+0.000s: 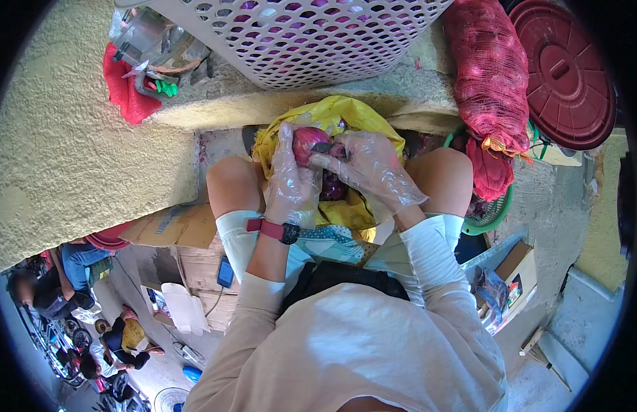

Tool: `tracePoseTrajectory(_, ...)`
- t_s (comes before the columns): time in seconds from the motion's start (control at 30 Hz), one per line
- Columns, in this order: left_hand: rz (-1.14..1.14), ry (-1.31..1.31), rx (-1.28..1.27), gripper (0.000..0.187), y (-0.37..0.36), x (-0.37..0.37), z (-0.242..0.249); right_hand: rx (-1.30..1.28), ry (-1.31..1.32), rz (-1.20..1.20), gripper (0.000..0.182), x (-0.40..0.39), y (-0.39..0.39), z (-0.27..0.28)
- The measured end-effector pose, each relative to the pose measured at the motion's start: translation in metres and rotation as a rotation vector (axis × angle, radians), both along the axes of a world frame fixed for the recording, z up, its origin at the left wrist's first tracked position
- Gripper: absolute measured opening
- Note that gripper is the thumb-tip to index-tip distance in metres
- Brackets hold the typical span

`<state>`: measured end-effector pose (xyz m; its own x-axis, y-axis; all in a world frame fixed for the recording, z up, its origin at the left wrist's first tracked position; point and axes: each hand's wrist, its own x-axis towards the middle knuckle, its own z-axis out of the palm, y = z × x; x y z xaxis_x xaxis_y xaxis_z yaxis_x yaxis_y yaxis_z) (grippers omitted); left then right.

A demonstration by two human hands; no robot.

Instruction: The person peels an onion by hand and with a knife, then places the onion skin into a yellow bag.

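My left hand (pixel 294 175), in a clear plastic glove, is closed around a red onion (pixel 307 144). Against the onion's right side lies a small dark blade, apparently a knife (pixel 324 147), pinched in my gloved right hand (pixel 366 165); its handle is hidden by the fingers. Both hands are over a yellow sack (pixel 353 113) set open between my knees. More dark red onions (pixel 332 187) show inside the sack, just below my hands.
A white perforated basket (pixel 318 51) full of onions stands on the ledge ahead. To its right are a red mesh sack (pixel 487 75) of onions and a dark red lid (pixel 562 72). A green basket (pixel 497 213) sits by my right knee. People (pixel 116 343) sit at lower left.
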<state>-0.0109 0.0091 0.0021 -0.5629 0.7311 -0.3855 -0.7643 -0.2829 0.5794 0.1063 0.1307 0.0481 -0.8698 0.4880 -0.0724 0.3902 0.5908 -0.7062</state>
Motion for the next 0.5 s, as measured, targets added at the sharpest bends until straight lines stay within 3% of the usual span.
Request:
tracePoseTrajectory(0.1,0.039,-0.073,-0.003,0.046,0.000,0.006,0.009,-0.005,-0.042,0.045,0.062,0.000,0.001,0.003)
tracePoseTrajectory(0.17,-0.027,0.109,-0.026,0.049,-0.004,0.006,-0.001,0.055,-0.069,0.117,0.062,0.001,0.004,0.002)
tracePoseTrajectory(0.23,-0.003,0.119,0.011,0.048,-0.006,0.012,0.021,0.117,-0.095,0.191,0.062,0.002,0.005,-0.001)
tracePoseTrajectory(0.3,0.023,0.129,0.048,0.047,-0.007,0.009,0.023,0.111,0.009,0.134,0.060,0.003,0.004,-0.008)
tracePoseTrajectory(0.37,-0.025,-0.107,-0.043,0.045,-0.007,-0.004,0.006,0.060,0.068,0.066,0.060,0.003,0.003,-0.005)
tracePoseTrajectory(0.5,0.009,-0.104,-0.062,0.051,-0.003,-0.004,0.002,0.044,0.083,-0.071,0.061,0.002,0.002,-0.003)
